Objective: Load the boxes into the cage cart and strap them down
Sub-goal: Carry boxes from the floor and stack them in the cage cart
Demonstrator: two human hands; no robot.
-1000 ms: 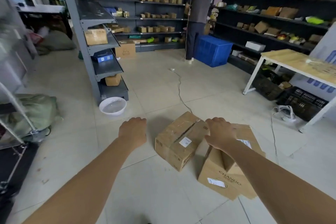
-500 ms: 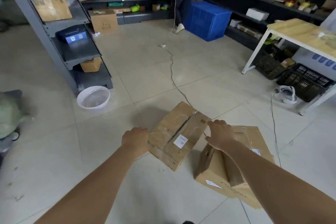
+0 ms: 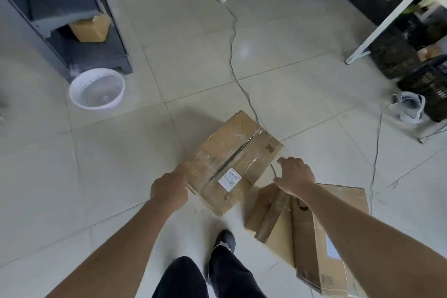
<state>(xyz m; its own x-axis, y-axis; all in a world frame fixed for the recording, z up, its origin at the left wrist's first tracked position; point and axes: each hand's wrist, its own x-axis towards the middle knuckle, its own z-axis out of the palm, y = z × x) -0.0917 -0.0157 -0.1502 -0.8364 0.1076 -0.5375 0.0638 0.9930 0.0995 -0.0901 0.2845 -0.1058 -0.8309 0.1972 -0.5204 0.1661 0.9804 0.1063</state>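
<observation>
**Reaching down for the first box on the floor**

I am at the pick-up step: no box is lifted yet and the cage cart is not in view. My left hand (image 3: 169, 187) is loosely curled, its fingers touching the near-left corner of the taped brown cardboard box with a white label (image 3: 232, 162). My right hand (image 3: 294, 173) is open with spread fingers, hovering just beside the right edge of this box; I cannot tell if it touches it. It holds nothing.

This box lies flat on the pale tiled floor (image 3: 108, 164), turned diagonally, closed, with clear tape along its seam. Just beside it, to the right, lies a second brown cardboard box with loose flaps (image 3: 314, 237), partly under my right arm.

Next, I judge, both hands must close on opposite sides. A thin grey cable (image 3: 233, 55) runs on the floor behind the box, so I should lift carefully.
</observation>
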